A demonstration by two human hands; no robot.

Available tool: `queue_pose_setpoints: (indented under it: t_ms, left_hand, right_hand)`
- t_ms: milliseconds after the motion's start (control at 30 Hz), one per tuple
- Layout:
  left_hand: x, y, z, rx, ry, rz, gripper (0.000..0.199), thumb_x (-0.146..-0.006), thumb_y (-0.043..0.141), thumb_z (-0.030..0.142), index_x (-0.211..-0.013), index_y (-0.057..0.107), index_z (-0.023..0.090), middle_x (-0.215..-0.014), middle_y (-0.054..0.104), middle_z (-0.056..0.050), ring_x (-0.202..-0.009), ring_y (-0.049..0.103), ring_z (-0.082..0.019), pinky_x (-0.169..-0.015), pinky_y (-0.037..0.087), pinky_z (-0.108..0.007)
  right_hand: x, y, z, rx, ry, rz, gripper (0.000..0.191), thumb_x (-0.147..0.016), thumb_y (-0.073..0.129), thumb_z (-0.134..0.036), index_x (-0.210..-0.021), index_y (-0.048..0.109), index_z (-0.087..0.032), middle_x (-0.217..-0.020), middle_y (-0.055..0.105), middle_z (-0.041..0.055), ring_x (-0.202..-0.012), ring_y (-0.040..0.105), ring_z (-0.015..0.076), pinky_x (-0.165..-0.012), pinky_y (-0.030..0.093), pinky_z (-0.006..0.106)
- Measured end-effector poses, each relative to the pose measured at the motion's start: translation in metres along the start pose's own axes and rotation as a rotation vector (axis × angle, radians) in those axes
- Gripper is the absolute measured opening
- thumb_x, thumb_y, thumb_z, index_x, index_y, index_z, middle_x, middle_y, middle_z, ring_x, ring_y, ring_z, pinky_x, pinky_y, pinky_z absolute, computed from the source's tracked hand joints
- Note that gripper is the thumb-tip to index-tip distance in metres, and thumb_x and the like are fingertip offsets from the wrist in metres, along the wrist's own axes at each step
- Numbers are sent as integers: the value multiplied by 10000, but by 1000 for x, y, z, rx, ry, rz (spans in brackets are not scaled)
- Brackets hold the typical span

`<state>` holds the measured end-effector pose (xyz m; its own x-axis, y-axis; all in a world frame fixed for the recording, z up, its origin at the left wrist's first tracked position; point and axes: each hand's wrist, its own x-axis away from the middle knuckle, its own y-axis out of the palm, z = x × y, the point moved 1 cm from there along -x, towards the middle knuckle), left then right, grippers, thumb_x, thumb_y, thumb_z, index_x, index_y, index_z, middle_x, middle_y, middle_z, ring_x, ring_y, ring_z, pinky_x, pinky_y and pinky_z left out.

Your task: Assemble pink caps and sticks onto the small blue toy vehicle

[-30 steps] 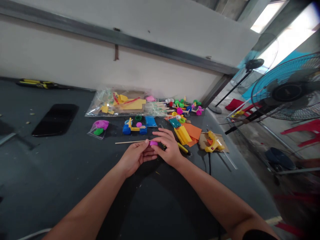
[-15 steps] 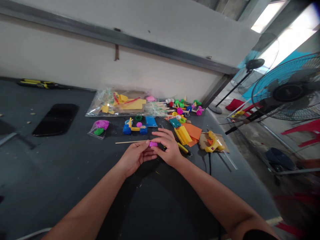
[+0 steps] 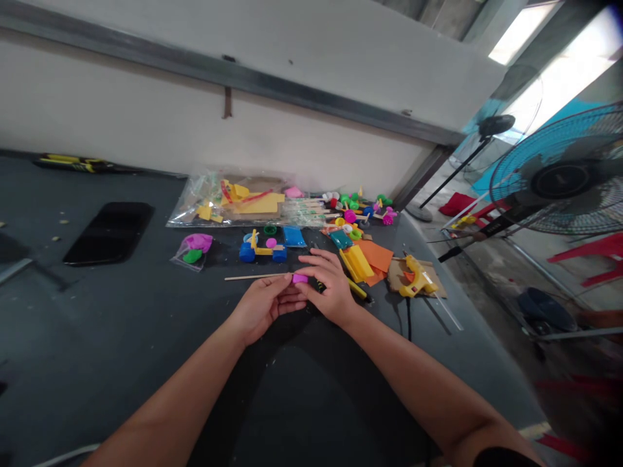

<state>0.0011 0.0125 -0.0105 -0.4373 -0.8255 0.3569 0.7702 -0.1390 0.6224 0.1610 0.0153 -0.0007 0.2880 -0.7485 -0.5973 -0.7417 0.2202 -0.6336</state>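
Observation:
A small magenta piece of modelling clay [image 3: 300, 279] is pinched between my two hands, above the dark table [image 3: 146, 337]. My left hand [image 3: 265, 305] grips it from the left with thumb and fingertips. From the right, the thumb and index finger of my right hand [image 3: 328, 285] close on the same piece, its other fingers raised. Just beyond my left hand a thin wooden stick [image 3: 250, 277] points left; its right end is hidden. Behind the hands stands a little toy car [image 3: 263, 251] with blue wheels, a yellow body and a pink ball on it.
A yellow glue gun [image 3: 416, 279] rests on cardboard at the right, beside orange sheets [image 3: 377, 258] and a yellow-handled cutter [image 3: 357, 288]. Behind lie a clear plastic bag [image 3: 195, 201] and bagged purple-green clay [image 3: 195, 246]. A black phone [image 3: 109, 233] lies left. A fan [image 3: 559, 178] stands right.
The magenta clay has shifted slightly to the right and turned a little between my fingers. My right hand has moved slightly right; the left hand is nearly still.

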Motion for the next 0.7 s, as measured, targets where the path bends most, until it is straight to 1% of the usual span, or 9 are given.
queue_pose_setpoints:
  t_ms: [100, 300, 400, 533, 700]
  left_hand:
    - [0, 1, 0, -5, 7, 6, 127, -783, 640, 218, -816, 673, 99, -759, 718, -86, -687, 676, -156, -702, 569, -297]
    - [1, 2, 0, -32, 24, -10, 172, -773, 656, 270, -815, 682, 105, -753, 718, -75, -687, 671, -149, -702, 568, -292]
    - [0, 1, 0, -47, 27, -1, 151, -760, 671, 243, -809, 687, 101, -766, 720, -74, -689, 668, -141, -701, 566, -280]
    - [0, 0, 0, -5, 35, 18, 155, -754, 676, 236, -836, 693, 106, -776, 724, -75, -701, 674, -147, -712, 565, -281]
    - [-1, -1, -1, 10, 47, 13, 172, -745, 687, 246, -841, 699, 103, -792, 726, -82, -730, 681, -162, -746, 562, -293]
  right_hand:
    - [0, 0, 0, 1, -10, -5, 148, -779, 633, -277, -920, 666, -246, -1112, 646, 31, -1206, 454, 232, -1016, 384, 433]
    - [0, 1, 0, 38, -21, -5, 147, -768, 629, -247, -911, 660, -255, -1126, 640, 22, -1210, 452, 235, -1014, 382, 447]
    - [0, 1, 0, 49, -32, -13, 155, -770, 629, -263, -922, 658, -254, -1127, 641, 22, -1207, 454, 237, -1014, 378, 453]
    - [0, -1, -1, 27, -8, -8, 193, -766, 639, -284, -956, 648, -250, -1119, 641, 30, -1195, 465, 233, -1013, 382, 443]
    - [-1, -2, 0, 1, 17, 17, 125, -790, 616, -267, -910, 649, -255, -1094, 650, 26, -1176, 481, 226, -1003, 388, 441]
